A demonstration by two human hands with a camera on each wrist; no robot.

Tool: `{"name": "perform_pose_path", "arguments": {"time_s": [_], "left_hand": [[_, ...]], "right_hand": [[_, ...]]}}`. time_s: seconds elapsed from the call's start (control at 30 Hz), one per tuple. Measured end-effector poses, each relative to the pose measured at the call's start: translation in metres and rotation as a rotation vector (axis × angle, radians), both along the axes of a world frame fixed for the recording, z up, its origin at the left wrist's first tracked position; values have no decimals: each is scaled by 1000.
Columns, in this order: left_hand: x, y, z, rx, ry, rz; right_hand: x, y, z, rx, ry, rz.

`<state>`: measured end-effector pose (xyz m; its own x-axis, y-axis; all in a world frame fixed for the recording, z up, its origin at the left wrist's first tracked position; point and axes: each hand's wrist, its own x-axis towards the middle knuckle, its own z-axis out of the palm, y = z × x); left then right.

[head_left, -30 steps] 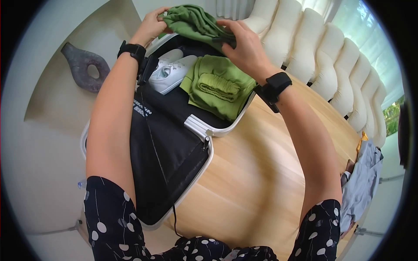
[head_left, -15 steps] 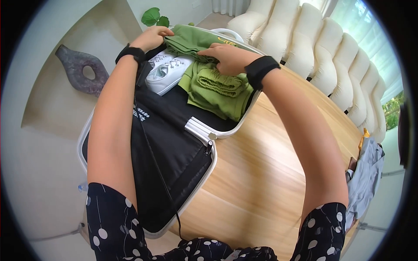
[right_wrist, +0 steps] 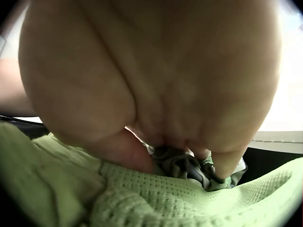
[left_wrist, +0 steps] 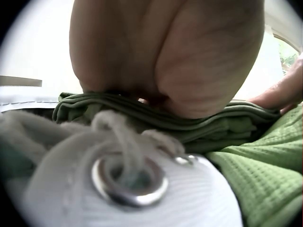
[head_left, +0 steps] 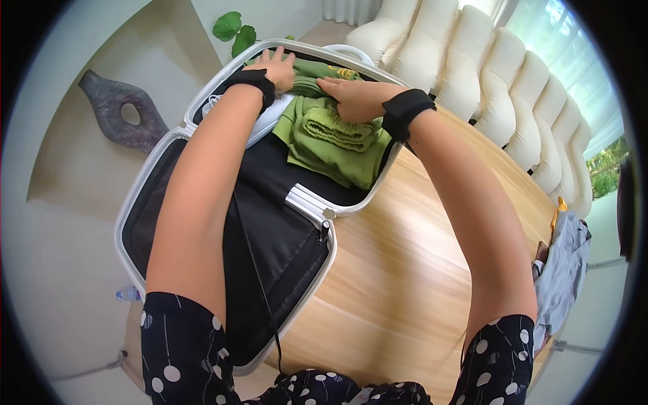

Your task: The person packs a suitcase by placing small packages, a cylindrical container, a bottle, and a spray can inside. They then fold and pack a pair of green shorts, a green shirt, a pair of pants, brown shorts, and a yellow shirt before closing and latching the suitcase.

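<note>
Inside the far half of an open white suitcase (head_left: 372, 202) lies a folded dark green garment (head_left: 312, 69) with yellow lettering. My left hand (head_left: 275, 70) presses flat on its left part, fingers spread. On its near right edge rests my right hand (head_left: 359, 98), fingers extended; the right wrist view shows the fingertips touching dark fabric (right_wrist: 177, 163). A lighter green textured garment (head_left: 331, 165) with a gathered waistband lies nearer, under the right palm. White lace-up sneakers (head_left: 271, 120) sit to its left, partly hidden by my left forearm; a metal eyelet (left_wrist: 130, 179) shows close up.
The suitcase's near half has a black lining (head_left: 270, 263) with a thin cord across it. It stands on a wooden table (head_left: 398, 270). Grey-blue clothing (head_left: 563, 270) lies at the right edge. A cream padded sofa (head_left: 472, 81) and a plant (head_left: 233, 30) are behind.
The dark green garment, held up in both hands earlier, has come down into the suitcase's far end. The left hand let go of its edge and moved right onto its top.
</note>
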<state>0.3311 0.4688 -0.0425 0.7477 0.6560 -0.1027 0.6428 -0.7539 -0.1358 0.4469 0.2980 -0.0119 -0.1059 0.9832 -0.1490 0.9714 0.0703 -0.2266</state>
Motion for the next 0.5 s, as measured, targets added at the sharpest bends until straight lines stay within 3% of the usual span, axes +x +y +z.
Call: {"name": "perform_pose_path", "arguments": {"time_s": [0.07, 0.17, 0.2, 0.23, 0.27, 0.3, 0.33, 0.4, 0.43, 0.5], "left_hand": [[-4, -3, 4, -24, -7, 123], [-10, -8, 4, 85, -54, 75], [-6, 20, -5, 143, -56, -102], [-7, 16, 3, 231, 2, -362], [-15, 45, -27, 283, -234, -420], [-27, 47, -31, 185, -121, -353], [-39, 122, -79, 184, -225, -535], [-40, 128, -68, 132, 21, -449], [-45, 138, -78, 41, -192, -315], [-46, 125, -70, 35, -258, -229]], "right_hand": [[-2, -4, 4, -19, -29, 26], [-1, -28, 18, -12, -30, 63], [0, -40, 22, 35, 64, 67], [-1, -61, 27, 74, 88, 39], [0, -82, 29, 199, 110, 43], [-4, -93, 12, 330, 100, 53], [-1, -109, -1, 481, 100, 54], [9, -150, -3, 401, 74, -124], [18, -169, -11, 388, 85, -192], [51, -199, -44, 383, 101, -310]]}}
